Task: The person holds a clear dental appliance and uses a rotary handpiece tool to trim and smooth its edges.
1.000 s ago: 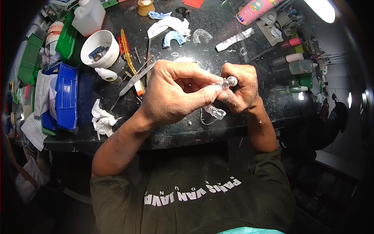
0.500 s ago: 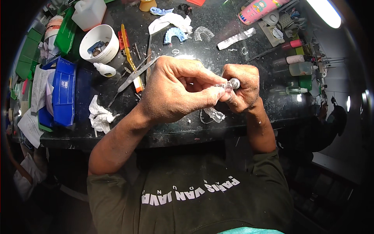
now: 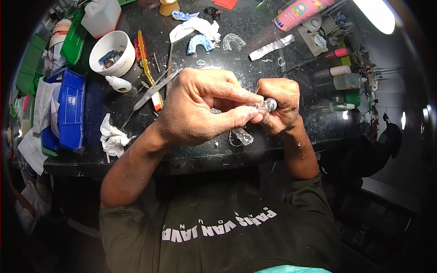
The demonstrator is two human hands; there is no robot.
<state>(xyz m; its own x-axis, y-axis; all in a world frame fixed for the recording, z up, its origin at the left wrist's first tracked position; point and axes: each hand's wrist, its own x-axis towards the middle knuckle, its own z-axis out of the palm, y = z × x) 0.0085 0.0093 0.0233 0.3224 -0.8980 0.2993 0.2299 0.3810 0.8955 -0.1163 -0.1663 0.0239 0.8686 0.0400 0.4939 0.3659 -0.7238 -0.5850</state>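
My left hand [image 3: 200, 104] pinches a small clear plastic dental tray [image 3: 261, 107] between thumb and fingers; much of it is hidden by them. My right hand [image 3: 283, 102] is closed around a metal rotary handpiece [image 3: 271, 104], whose rounded silvery end meets the tray's edge. Fine white dust coats both hands. Below the fingers, a clear plastic offcut [image 3: 242, 137] lies on the dark bench. Beyond my hands are a blue dental model [image 3: 200, 44] and another clear dental tray [image 3: 234, 42].
On the left stand a white tub [image 3: 112, 53], a blue bin [image 3: 72, 109] with papers, and a small white bottle [image 3: 119, 83]. A metal spatula [image 3: 154, 91] lies beside crumpled tissue [image 3: 114, 136]. Several bottles line the right, near a pink tumbler [image 3: 298, 14].
The whole view has shifted slightly to the left. Both hands keep their holds and stay close together, with the clear tray turned only a little at the handpiece.
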